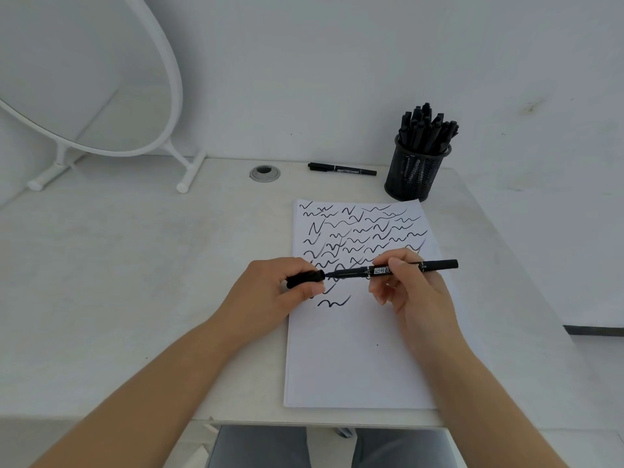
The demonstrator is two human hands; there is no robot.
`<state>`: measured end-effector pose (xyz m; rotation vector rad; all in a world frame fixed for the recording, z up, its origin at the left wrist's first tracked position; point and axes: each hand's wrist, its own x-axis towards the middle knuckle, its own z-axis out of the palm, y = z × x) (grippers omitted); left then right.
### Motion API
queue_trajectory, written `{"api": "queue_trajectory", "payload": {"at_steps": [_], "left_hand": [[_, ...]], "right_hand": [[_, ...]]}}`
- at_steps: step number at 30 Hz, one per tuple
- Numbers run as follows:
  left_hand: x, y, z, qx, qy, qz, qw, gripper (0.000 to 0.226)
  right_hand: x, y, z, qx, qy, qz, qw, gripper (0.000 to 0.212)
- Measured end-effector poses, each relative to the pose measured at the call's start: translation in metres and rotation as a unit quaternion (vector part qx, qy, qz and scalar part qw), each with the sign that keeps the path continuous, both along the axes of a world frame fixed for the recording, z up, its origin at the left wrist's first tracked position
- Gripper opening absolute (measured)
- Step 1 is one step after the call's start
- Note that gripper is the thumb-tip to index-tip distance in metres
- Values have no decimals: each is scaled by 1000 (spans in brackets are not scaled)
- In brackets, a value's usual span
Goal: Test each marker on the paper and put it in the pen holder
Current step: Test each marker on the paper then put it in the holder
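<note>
My right hand (410, 288) grips a black marker (435, 265) held level above the white paper (358, 349), its bare tip pointing left. My left hand (280, 292) pinches the marker's black cap (304, 278), whose mouth meets the tip. Black squiggles cover the paper's upper half. A black mesh pen holder (413, 173) stands behind the paper at the back right, filled with several black markers. One more black marker (341, 169) lies flat on the desk left of the holder.
A round white-framed mirror (101, 96) on a stand occupies the back left of the white desk (135, 265). A grey cable grommet (265, 172) sits near the wall. The desk's front edge runs just below the paper.
</note>
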<state>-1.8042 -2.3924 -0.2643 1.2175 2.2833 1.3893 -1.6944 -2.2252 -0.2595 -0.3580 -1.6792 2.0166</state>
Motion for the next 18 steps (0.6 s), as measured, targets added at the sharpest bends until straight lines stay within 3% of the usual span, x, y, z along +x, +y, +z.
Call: {"api": "queue_trajectory", "payload": {"at_steps": [6, 18], "left_hand": [[1, 0, 2, -18, 22, -11, 1000, 7], [4, 1, 2, -59, 51, -41, 996, 17]], "right_hand": [[0, -1, -3, 26, -25, 14, 999, 6], [3, -6, -2, 84, -5, 68, 994, 2]]}}
